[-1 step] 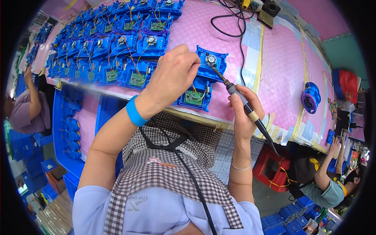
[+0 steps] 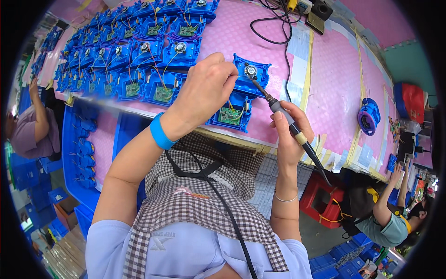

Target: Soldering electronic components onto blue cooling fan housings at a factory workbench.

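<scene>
My right hand (image 2: 291, 125) grips a soldering iron (image 2: 284, 113) with a grey and black handle. The iron's tip meets the edge of a small round silver speaker (image 2: 251, 71) set in a blue plastic housing half (image 2: 258, 87). My left hand (image 2: 207, 86) is closed in a pinch beside the speaker, and a thin pale wire (image 2: 241, 76) runs from its fingertips toward the iron's tip. Whether that is solder or a lead I cannot tell. Just nearer me lies the other housing half with a green circuit board (image 2: 230, 116), with thin coloured wires rising from it.
Rows of similar blue housings (image 2: 131, 88) fill the left of the pink table (image 2: 332, 88). At the right stands a purple-blue spool (image 2: 368, 116). Black cables (image 2: 289, 65) trail at the back. Blue bins (image 2: 74, 153) sit lower left; co-workers (image 2: 388, 223) are at both sides.
</scene>
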`<state>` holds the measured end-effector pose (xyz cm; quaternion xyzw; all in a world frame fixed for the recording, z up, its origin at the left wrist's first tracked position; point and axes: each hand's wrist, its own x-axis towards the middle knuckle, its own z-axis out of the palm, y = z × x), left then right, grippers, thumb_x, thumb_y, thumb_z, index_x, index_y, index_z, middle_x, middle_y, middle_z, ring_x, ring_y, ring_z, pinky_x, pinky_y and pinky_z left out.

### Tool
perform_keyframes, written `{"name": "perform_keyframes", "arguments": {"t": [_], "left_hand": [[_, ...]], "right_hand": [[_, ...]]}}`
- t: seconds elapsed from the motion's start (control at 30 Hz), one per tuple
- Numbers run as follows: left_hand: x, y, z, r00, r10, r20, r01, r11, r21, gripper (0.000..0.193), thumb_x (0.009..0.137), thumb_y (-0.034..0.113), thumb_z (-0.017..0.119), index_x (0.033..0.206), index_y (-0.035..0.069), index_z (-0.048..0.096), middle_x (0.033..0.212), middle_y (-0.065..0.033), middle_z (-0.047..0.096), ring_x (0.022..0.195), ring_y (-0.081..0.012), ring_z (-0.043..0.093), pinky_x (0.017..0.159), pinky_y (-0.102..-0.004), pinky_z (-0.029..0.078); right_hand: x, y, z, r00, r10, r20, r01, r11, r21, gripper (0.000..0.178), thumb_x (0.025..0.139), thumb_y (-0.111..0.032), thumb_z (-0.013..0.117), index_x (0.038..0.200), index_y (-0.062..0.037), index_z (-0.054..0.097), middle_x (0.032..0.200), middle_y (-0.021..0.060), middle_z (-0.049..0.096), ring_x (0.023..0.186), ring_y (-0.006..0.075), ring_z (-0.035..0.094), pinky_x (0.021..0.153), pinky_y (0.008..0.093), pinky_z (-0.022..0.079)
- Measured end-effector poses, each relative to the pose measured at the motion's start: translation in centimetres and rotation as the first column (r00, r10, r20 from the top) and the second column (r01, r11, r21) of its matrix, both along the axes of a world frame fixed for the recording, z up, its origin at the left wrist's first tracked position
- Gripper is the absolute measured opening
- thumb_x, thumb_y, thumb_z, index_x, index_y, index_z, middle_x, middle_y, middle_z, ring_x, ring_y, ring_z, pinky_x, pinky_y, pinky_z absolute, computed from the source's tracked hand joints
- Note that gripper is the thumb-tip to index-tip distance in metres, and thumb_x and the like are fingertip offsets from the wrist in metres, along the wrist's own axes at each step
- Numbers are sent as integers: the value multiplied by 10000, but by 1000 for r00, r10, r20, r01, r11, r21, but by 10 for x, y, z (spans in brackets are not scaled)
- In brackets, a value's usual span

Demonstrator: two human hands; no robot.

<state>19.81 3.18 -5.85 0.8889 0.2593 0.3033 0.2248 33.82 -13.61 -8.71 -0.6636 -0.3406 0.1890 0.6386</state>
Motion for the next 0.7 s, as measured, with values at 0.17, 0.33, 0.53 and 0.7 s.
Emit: {"name": "perform_keyframes", "arguments": {"t": [0.17,0.33,0.53,0.7], "left_hand": [[-1,-1,4,1000,-17,15,17,1000,16,57,836,41,654,844,-10,677,821,-161,585,749,-360,614,651,-454,498],[-1,-8,3,999,-11,42,9,999,50,53,819,43,698,857,11,680,807,-113,591,722,-294,611,639,-391,489],[15,-11,-6,999,-40,-35,42,998,51,52,822,48,687,858,12,677,823,-126,596,748,-326,622,645,-415,494],[21,-9,-10,998,-61,16,61,998,15,43,833,44,637,830,1,644,829,-158,590,744,-366,622,643,-458,502]], "right_hand": [[0,-2,1,996,-9,92,9,1000,6,212,847,-23,715,1051,36,704,878,90,712,696,92,638,621,211,491],[15,-10,9,997,-45,56,42,997,60,190,846,-22,705,1025,42,715,849,95,712,705,105,651,621,225,499],[24,-7,10,989,-57,136,65,996,-57,159,838,-47,723,983,14,743,799,46,704,675,69,606,599,206,452],[25,-1,9,989,-40,142,48,997,-55,162,836,-50,726,985,10,746,782,36,695,659,58,589,585,200,434]]}}
